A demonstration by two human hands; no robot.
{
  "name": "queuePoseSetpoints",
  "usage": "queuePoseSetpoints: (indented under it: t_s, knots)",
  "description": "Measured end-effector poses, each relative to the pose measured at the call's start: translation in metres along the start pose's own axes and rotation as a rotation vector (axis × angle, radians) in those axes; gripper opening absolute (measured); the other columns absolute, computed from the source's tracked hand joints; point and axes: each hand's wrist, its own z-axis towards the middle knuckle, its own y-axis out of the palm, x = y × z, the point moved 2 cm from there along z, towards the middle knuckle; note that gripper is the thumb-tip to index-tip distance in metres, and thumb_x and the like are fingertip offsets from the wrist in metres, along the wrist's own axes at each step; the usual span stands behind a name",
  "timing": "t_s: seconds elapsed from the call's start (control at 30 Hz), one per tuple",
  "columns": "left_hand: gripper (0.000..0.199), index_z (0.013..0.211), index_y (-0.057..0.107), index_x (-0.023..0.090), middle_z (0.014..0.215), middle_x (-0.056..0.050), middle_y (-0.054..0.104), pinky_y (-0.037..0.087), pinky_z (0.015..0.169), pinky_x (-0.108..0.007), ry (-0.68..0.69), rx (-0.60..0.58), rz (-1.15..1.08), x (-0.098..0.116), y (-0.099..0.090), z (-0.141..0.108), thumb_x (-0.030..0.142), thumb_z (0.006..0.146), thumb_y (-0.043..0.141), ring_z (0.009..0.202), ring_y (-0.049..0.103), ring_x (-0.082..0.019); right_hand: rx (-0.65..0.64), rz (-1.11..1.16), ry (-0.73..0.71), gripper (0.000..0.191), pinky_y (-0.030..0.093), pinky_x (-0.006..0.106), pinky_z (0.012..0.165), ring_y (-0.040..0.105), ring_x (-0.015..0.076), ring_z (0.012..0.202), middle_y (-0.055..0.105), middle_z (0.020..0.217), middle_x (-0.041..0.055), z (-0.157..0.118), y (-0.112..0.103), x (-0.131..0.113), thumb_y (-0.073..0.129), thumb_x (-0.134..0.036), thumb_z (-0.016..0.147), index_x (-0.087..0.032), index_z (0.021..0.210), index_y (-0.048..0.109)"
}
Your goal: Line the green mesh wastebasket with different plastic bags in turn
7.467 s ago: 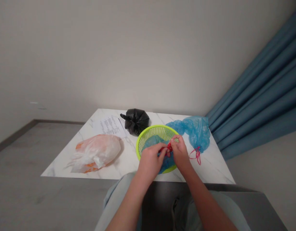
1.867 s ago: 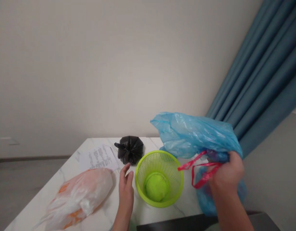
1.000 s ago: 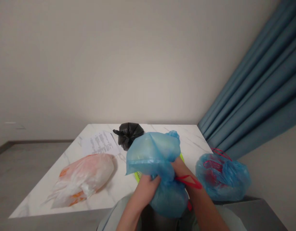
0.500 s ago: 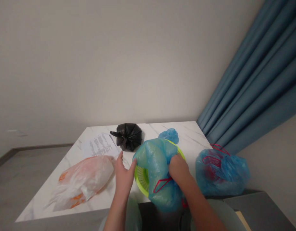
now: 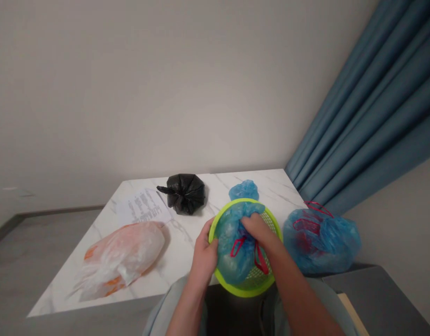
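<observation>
As left fingers (image 5: 205, 231) are clasping a green plastic basket (image 5: 242, 293), right fingers (image 5: 253, 222) are gripping a blue bag (image 5: 232, 263). White paper (image 5: 143, 206) is lying leftward.

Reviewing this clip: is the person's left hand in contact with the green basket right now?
Touching. The head view shows the left hand at the green basket, its thumb lapping over the rim.
</observation>
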Motion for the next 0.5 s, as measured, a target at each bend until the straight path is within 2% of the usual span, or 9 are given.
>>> queuePoseSetpoints:
  t_s: [0.1, 0.2, 0.3, 0.37, 0.5]
  knots:
    - [0.059, 0.128, 0.059, 0.02, 0.129, -0.006, 0.063, 0.039, 0.107, -0.038, -0.027, -0.034, -0.03, 0.004, 0.01, -0.005, 0.008, 0.07, 0.053, 0.122, 0.055, -0.023, -0.041, 0.266, 0.096, 0.03, 0.048, 0.037, 0.094, 0.065, 0.0232, 0.097, 0.071, 0.092, 0.0083, -0.001, 0.009, -0.007, 0.048, -0.039, 0.083, -0.016, 0.09, 0.067]
    - [0.054, 0.126, 0.06, 0.02, 0.126, -0.006, 0.065, 0.041, 0.105, -0.037, -0.075, -0.04, -0.08, 0.008, 0.016, -0.008, 0.014, 0.073, 0.06, 0.12, 0.057, -0.024, -0.091, 0.58, 0.206, 0.043, 0.055, 0.035, 0.08, 0.068, 0.0226, 0.084, 0.07, 0.078, 0.0072, -0.014, 0.019, -0.019, 0.04, -0.053, 0.087, -0.017, 0.086, 0.064]
    - [0.05, 0.121, 0.064, 0.018, 0.118, -0.008, 0.069, 0.044, 0.101, -0.037, -0.097, -0.018, -0.114, 0.012, 0.019, -0.011, 0.02, 0.071, 0.068, 0.114, 0.06, -0.025, -0.1, 0.868, 0.287, 0.047, 0.057, 0.034, 0.073, 0.069, 0.022, 0.076, 0.069, 0.072, 0.0039, -0.031, 0.026, -0.031, 0.044, -0.061, 0.085, -0.018, 0.087, 0.063]
    - [0.05, 0.118, 0.065, 0.017, 0.112, -0.008, 0.07, 0.047, 0.097, -0.037, -0.103, -0.017, -0.145, 0.013, 0.019, -0.012, 0.024, 0.069, 0.072, 0.109, 0.061, -0.026, -0.1, 0.964, 0.292, 0.047, 0.057, 0.033, 0.07, 0.069, 0.0212, 0.073, 0.069, 0.072, 0.0022, -0.039, 0.031, -0.036, 0.051, -0.062, 0.083, -0.019, 0.095, 0.063]
    - [0.04, 0.104, 0.069, 0.015, 0.095, -0.006, 0.073, 0.051, 0.085, -0.036, -0.168, 0.019, -0.181, 0.016, 0.012, -0.012, 0.027, 0.066, 0.075, 0.094, 0.065, -0.025, -0.143, 0.977, 0.209, 0.049, 0.057, 0.034, 0.068, 0.068, 0.0214, 0.074, 0.069, 0.073, 0.0038, -0.047, 0.047, -0.037, 0.052, -0.064, 0.082, -0.02, 0.1, 0.065]
